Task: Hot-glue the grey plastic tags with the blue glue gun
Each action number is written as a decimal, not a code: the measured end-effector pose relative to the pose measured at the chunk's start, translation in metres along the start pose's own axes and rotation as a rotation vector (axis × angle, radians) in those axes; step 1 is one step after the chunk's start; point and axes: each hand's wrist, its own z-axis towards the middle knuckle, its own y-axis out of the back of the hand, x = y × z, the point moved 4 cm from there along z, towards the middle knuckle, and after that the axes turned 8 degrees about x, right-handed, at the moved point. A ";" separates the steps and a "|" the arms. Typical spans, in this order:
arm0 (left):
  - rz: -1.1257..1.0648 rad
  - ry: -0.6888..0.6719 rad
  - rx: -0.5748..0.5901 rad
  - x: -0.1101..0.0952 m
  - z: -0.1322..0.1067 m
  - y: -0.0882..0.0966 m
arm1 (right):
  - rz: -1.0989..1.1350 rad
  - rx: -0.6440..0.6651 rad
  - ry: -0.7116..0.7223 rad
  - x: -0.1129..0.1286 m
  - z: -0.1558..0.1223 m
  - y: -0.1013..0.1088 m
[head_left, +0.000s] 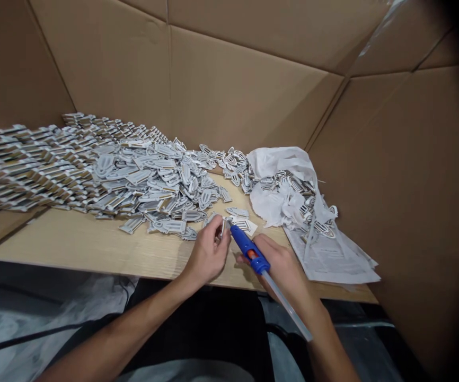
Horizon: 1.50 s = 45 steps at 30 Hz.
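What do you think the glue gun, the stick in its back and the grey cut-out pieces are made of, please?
The glue gun looks like glossy blue moulded plastic, going by its smooth sheen. The glue stick seems to be translucent solid glue, as it looks clear and milky. The grey cut-out pieces look like coated card, given their layered edges, though thin plastic is possible.

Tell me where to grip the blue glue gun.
Take the rear of the blue glue gun, by the orange button, coming from the right as the right hand does. The barrel looks thickest there, the tip angles away from the hand, and the clear glue stick trails out behind.
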 end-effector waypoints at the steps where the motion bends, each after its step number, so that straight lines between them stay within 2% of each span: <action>1: 0.000 -0.002 -0.004 0.000 0.000 0.000 | -0.016 -0.001 0.003 0.001 0.000 0.000; 3: -0.003 0.004 -0.016 0.001 -0.001 0.001 | -0.035 -0.014 0.012 0.005 0.001 0.001; 5: 0.003 0.019 -0.036 0.001 -0.002 0.002 | -0.043 -0.089 0.023 0.009 0.001 0.005; 7: 0.032 0.036 -0.069 0.000 -0.002 0.004 | -0.055 -0.231 0.024 0.013 -0.002 0.015; 11: 0.191 0.019 -0.142 -0.011 -0.003 0.011 | -0.145 -0.612 -0.041 0.011 -0.013 0.041; 13: 0.316 -0.019 -0.149 -0.019 -0.001 0.016 | -0.184 -0.705 -0.068 0.005 -0.017 0.049; 14: 0.385 -0.032 -0.152 -0.022 0.002 0.020 | -0.187 -0.709 -0.079 0.001 -0.017 0.051; 18: 0.687 0.011 -0.197 -0.027 0.028 0.042 | -0.104 -0.630 -0.133 -0.015 -0.015 0.052; 22: 0.915 0.185 -0.180 -0.028 0.070 0.063 | -0.028 -0.536 -0.223 -0.027 -0.010 0.046; 23: 0.954 0.205 -0.215 -0.030 0.077 0.066 | -0.018 -0.512 -0.260 -0.031 -0.008 0.044; 26: 1.038 0.086 -0.312 -0.042 0.085 0.059 | -0.015 -0.427 -0.368 -0.045 -0.005 0.036; 27: 1.045 0.015 -0.282 -0.045 0.084 0.051 | -0.017 -0.398 -0.404 -0.050 -0.005 0.033; 28: 1.035 -0.050 -0.205 -0.045 0.081 0.041 | -0.020 -0.366 -0.441 -0.055 -0.006 0.030; 30: 0.974 -0.132 0.055 -0.040 0.073 0.017 | -0.021 -0.301 -0.499 -0.063 -0.007 0.024; 32: 0.926 -0.145 0.299 -0.032 0.062 -0.003 | 0.001 -0.249 -0.506 -0.067 -0.008 0.019; 33: 0.932 -0.140 0.369 -0.028 0.057 -0.010 | 0.028 -0.224 -0.484 -0.066 -0.008 0.016; 35: 1.002 -0.129 0.410 -0.022 0.051 -0.018 | 0.106 -0.176 -0.415 -0.062 -0.005 0.009; 40: 1.159 -0.084 0.359 -0.016 0.039 -0.014 | 0.264 -0.082 -0.289 -0.045 0.006 -0.013; 42: 1.109 -0.087 0.272 -0.017 0.033 -0.005 | 0.285 -0.070 -0.237 -0.039 0.012 -0.021; 45: 0.949 -0.089 0.078 -0.018 0.024 0.015 | 0.233 -0.074 -0.195 -0.034 0.018 -0.028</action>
